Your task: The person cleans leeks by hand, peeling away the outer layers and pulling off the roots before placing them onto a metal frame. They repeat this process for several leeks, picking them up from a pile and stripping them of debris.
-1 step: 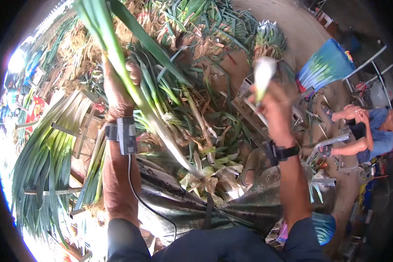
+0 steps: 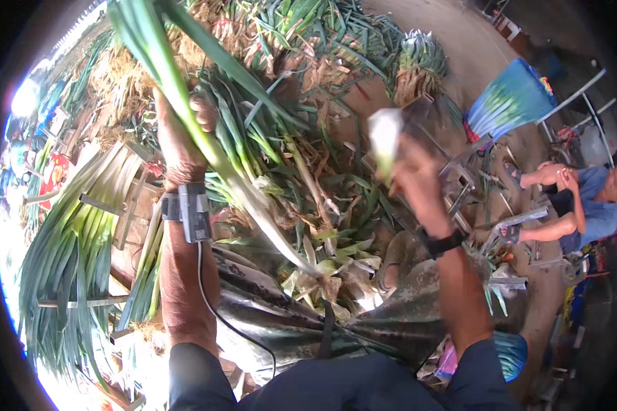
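Note:
My left hand (image 2: 177,130) is closed round a long leek (image 2: 232,175). Its broad green leaves rise to the upper left, and its pale shank slants down toward my lap. To the right, my right hand (image 2: 418,171) is raised, blurred by motion, its fingers closed on a white piece with a pale-green lower end (image 2: 385,135); what kind it is I cannot make out. Between my hands lie more leeks (image 2: 243,130) and a litter of stripped leaves (image 2: 343,267), some close to the shank's lower end.
Trimmed leeks (image 2: 82,233) rest on a wooden rack at the left. Heaps of rooted leeks (image 2: 288,34) and an upright tied bundle (image 2: 420,65) are at the back. A blue-green bundle (image 2: 511,99) stands on a metal frame at the right, near a seated person (image 2: 583,198).
My right hand has moved left and slightly down with the white piece. My left hand has shifted slightly left, still gripping the leek.

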`<act>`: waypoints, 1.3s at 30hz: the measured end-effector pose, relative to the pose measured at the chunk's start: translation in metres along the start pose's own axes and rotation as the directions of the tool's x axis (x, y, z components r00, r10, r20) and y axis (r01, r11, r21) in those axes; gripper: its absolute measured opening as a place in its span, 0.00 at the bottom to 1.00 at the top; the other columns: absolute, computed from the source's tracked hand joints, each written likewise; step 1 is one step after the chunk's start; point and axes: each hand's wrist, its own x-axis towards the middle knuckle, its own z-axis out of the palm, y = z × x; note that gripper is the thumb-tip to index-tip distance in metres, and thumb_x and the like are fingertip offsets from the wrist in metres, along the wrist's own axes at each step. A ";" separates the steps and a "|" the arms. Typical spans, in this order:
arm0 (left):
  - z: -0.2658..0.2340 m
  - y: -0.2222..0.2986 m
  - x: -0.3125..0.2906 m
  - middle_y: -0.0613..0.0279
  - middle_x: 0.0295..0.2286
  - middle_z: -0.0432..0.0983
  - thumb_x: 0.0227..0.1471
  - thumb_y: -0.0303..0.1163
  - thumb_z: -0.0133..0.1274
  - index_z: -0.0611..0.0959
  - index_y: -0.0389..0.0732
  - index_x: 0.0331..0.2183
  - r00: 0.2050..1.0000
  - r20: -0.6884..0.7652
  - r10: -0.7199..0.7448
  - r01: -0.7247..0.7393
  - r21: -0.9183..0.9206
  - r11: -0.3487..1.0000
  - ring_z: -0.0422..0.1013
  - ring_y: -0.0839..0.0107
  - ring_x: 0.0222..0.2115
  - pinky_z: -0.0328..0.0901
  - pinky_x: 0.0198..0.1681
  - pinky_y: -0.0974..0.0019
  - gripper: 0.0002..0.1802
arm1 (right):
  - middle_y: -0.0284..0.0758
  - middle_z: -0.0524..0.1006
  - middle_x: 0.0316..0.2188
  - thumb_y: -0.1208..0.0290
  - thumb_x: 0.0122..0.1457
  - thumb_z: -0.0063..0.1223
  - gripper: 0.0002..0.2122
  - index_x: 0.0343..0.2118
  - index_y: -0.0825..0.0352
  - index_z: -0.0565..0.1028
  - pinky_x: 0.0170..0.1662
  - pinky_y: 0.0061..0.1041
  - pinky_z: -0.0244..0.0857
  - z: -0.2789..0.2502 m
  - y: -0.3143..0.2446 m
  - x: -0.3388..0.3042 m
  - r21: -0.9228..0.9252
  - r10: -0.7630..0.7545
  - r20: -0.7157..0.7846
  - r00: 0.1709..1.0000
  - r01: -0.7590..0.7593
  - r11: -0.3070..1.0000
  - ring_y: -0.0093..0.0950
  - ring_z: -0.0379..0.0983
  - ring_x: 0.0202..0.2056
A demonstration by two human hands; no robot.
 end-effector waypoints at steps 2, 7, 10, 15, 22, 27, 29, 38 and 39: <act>-0.026 0.013 0.009 0.63 0.18 0.68 0.64 0.55 0.40 0.74 0.34 0.40 0.989 0.144 0.022 -0.007 -0.100 0.995 0.64 0.73 0.14 0.61 0.15 0.72 0.29 | 0.34 0.80 0.39 0.64 0.64 0.53 0.21 0.56 0.69 0.70 0.22 0.14 0.67 0.015 0.025 -0.026 -0.140 0.151 0.241 0.959 -0.119 0.983 0.18 0.77 0.28; -0.051 0.022 0.022 0.60 0.21 0.72 0.65 0.45 0.42 0.75 0.28 0.44 0.952 0.297 0.079 0.042 -0.380 0.924 0.66 0.72 0.17 0.63 0.19 0.72 0.26 | 0.31 0.79 0.38 0.62 0.66 0.51 0.20 0.55 0.69 0.71 0.22 0.14 0.65 0.028 0.034 -0.073 -0.088 0.317 0.529 0.787 -0.321 0.943 0.15 0.75 0.25; -0.060 0.025 0.021 0.62 0.21 0.73 0.66 0.40 0.40 0.75 0.26 0.44 0.967 0.236 0.101 0.013 -0.438 0.899 0.66 0.74 0.18 0.64 0.19 0.71 0.24 | 0.30 0.78 0.37 0.63 0.67 0.49 0.19 0.56 0.69 0.71 0.22 0.15 0.64 0.038 0.035 -0.085 0.008 0.249 0.639 0.728 -0.329 0.944 0.15 0.73 0.22; -0.093 0.024 0.030 0.61 0.21 0.72 0.65 0.38 0.40 0.74 0.25 0.44 0.941 0.329 0.082 0.085 -0.463 0.882 0.67 0.73 0.18 0.65 0.21 0.71 0.22 | 0.25 0.72 0.23 0.60 0.67 0.49 0.18 0.53 0.68 0.74 0.20 0.15 0.59 0.039 0.061 -0.101 0.156 0.273 0.676 0.684 -0.495 0.855 0.14 0.66 0.18; -0.138 0.035 0.029 0.62 0.21 0.69 0.64 0.37 0.42 0.74 0.26 0.44 0.962 0.264 0.062 0.073 -0.470 0.880 0.65 0.73 0.19 0.64 0.23 0.70 0.20 | 0.24 0.71 0.18 0.59 0.65 0.53 0.15 0.36 0.70 0.79 0.20 0.16 0.57 0.015 0.035 -0.110 0.074 0.342 0.508 0.791 -0.436 0.897 0.11 0.64 0.19; -0.156 0.035 0.032 0.63 0.20 0.68 0.64 0.39 0.43 0.74 0.27 0.43 0.985 0.138 0.102 -0.037 -0.406 0.913 0.64 0.74 0.19 0.64 0.22 0.70 0.20 | 0.23 0.68 0.18 0.60 0.67 0.49 0.20 0.54 0.71 0.69 0.19 0.16 0.56 0.016 0.035 -0.095 0.344 0.180 0.380 0.907 -0.319 0.883 0.13 0.60 0.16; -0.157 0.035 0.033 0.63 0.20 0.68 0.64 0.39 0.43 0.73 0.28 0.42 0.986 0.145 0.089 -0.019 -0.424 0.905 0.64 0.74 0.19 0.64 0.22 0.70 0.20 | 0.24 0.68 0.18 0.62 0.67 0.49 0.19 0.54 0.71 0.68 0.18 0.15 0.55 0.024 0.031 -0.092 0.297 0.188 0.428 0.884 -0.334 0.895 0.13 0.61 0.16; -0.153 0.027 0.029 0.64 0.19 0.67 0.64 0.42 0.44 0.74 0.30 0.40 0.999 0.011 0.032 -0.025 -0.406 0.914 0.64 0.74 0.18 0.64 0.22 0.71 0.21 | 0.25 0.72 0.17 0.63 0.64 0.53 0.13 0.32 0.70 0.79 0.20 0.19 0.58 0.031 0.019 -0.095 -0.046 0.249 0.442 0.862 -0.255 0.966 0.13 0.65 0.17; -0.160 0.032 0.028 0.64 0.19 0.67 0.64 0.42 0.44 0.74 0.30 0.41 1.000 0.015 0.009 -0.003 -0.370 0.929 0.64 0.74 0.18 0.64 0.22 0.71 0.21 | 0.26 0.72 0.16 0.63 0.62 0.54 0.13 0.30 0.70 0.78 0.20 0.18 0.58 0.025 0.019 -0.098 -0.073 0.255 0.429 0.867 -0.248 0.966 0.13 0.65 0.17</act>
